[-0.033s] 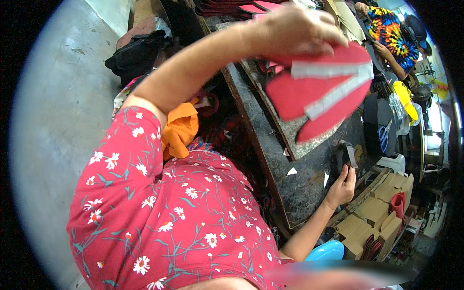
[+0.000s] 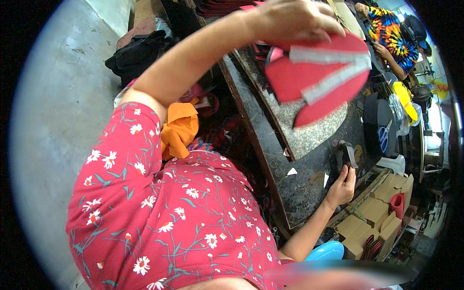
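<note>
My left hand (image 2: 302,21), raised over the workbench, is closed on the upper edge of a flat red cut-out piece (image 2: 338,53). Two pale grey strips (image 2: 321,56) form a V on it, and the piece splits into rounded lobes. It hangs above a speckled stone slab (image 2: 314,137), tilted and partly blurred, hiding some of the slab. Nearer the bench's right end, my right hand (image 2: 341,187) grips a dark hammer (image 2: 347,155), whose head points up from the fingers.
White scraps (image 2: 292,171) lie on the dark workbench (image 2: 309,193). Blue-handled scissors (image 2: 384,138) and a yellow item (image 2: 405,100) are beyond. Cardboard boxes (image 2: 374,212) and a blue round lid or basin (image 2: 326,252) stand at the right. Another person in a tie-dye shirt (image 2: 389,31) works across the bench.
My left hand has lifted the red piece slightly upward in the picture, uncovering more of the stone slab. The right hand and hammer have stayed still.
</note>
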A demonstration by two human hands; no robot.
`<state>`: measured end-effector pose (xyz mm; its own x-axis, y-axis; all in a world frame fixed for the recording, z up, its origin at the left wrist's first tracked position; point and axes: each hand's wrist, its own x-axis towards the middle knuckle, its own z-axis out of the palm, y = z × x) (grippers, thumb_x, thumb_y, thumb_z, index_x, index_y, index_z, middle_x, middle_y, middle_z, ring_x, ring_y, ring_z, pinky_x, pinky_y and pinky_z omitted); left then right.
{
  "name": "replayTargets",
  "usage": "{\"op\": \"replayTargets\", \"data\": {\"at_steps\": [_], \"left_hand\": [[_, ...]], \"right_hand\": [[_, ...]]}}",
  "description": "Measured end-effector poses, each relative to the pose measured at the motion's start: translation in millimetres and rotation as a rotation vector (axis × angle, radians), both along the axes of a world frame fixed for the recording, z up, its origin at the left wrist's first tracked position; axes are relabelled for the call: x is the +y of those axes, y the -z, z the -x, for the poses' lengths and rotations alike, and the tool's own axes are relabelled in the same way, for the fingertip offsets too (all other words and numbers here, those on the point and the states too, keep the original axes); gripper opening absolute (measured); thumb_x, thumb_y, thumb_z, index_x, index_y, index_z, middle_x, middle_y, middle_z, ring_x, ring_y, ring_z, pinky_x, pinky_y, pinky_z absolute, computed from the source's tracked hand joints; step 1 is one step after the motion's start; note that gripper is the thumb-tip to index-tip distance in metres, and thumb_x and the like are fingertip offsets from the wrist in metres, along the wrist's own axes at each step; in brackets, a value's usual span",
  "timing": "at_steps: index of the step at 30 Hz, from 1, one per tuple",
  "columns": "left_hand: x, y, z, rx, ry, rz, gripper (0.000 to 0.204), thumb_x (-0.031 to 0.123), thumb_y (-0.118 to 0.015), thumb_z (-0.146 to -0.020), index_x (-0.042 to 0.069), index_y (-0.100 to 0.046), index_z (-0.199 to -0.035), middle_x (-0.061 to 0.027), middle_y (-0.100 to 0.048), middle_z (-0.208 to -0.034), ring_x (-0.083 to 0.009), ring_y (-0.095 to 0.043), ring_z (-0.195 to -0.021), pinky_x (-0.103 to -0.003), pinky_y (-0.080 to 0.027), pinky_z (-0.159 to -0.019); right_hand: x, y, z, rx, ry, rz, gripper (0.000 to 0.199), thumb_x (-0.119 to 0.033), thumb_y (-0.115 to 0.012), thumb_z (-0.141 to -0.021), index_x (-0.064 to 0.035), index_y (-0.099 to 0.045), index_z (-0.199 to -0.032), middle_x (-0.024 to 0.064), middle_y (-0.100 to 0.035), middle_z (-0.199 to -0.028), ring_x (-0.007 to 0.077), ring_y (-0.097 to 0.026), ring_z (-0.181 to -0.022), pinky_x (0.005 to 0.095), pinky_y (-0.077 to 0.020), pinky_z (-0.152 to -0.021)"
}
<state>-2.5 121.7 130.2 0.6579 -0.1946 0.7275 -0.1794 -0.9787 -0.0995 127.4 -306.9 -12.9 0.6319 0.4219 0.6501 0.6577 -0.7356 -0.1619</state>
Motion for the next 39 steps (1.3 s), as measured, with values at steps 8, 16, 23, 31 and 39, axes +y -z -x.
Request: {"op": "replayTargets", "data": {"at_steps": [8,16,23,31,39], "left_hand": [[-13,66,-20,0.587,-0.543,0.249,0.067,0.058,-0.057,-0.092,0.010,-0.053,-0.139,-0.0209,-0.055,-0.134,-0.0460,-0.053,-0.121,-0.051,-0.044,-0.102],[48,85,-19,0.504,-0.299,0.104,0.081,0.075,-0.051,-0.085,0.023,-0.047,-0.147,-0.0152,-0.046,-0.147,-0.0390,-0.037,-0.140,-0.056,-0.033,-0.111],[31,86,35,-0.153,-0.201,0.043,0.046,0.034,-0.068,-0.086,0.009,-0.062,-0.123,-0.0205,-0.053,-0.133,-0.0392,-0.050,-0.122,-0.056,-0.039,-0.104],[46,217,224,0.139,-1.041,0.617,0.084,0.065,-0.069,-0.079,0.018,-0.047,-0.146,-0.0220,-0.034,-0.153,-0.0412,-0.033,-0.142,-0.070,-0.031,-0.104],[19,294,318,0.987,-1.588,0.856,0.126,0.063,-0.082,-0.065,0.017,-0.012,-0.158,-0.0252,-0.011,-0.162,-0.0537,-0.016,-0.145,-0.074,-0.029,-0.105]], "right_hand": [[-1,0,0,-0.006,-0.005,0.005,0.034,-0.037,-0.059,-0.099,-0.0079,-0.071,-0.111,0.0101,-0.069,-0.086,0.0342,-0.063,-0.067,0.0432,-0.0466,-0.057],[-6,4,-3,-0.010,0.022,0.047,0.035,-0.040,-0.059,-0.099,-0.0096,-0.071,-0.112,0.0128,-0.073,-0.097,0.0346,-0.069,-0.075,0.0431,-0.0511,-0.060],[-6,0,0,0.097,0.047,0.146,0.033,-0.037,-0.057,-0.100,-0.0117,-0.069,-0.118,0.0097,-0.071,-0.112,0.0319,-0.069,-0.091,0.0399,-0.0527,-0.073],[-8,1,-6,0.199,-0.061,0.143,0.040,-0.039,-0.047,-0.104,-0.0167,-0.061,-0.135,0.0105,-0.066,-0.127,0.0320,-0.067,-0.104,0.0403,-0.0530,-0.081],[-12,5,-10,0.181,-0.070,0.160,0.043,-0.044,-0.044,-0.104,-0.0198,-0.060,-0.136,0.0100,-0.065,-0.129,0.0325,-0.067,-0.105,0.0415,-0.0533,-0.080]]}}
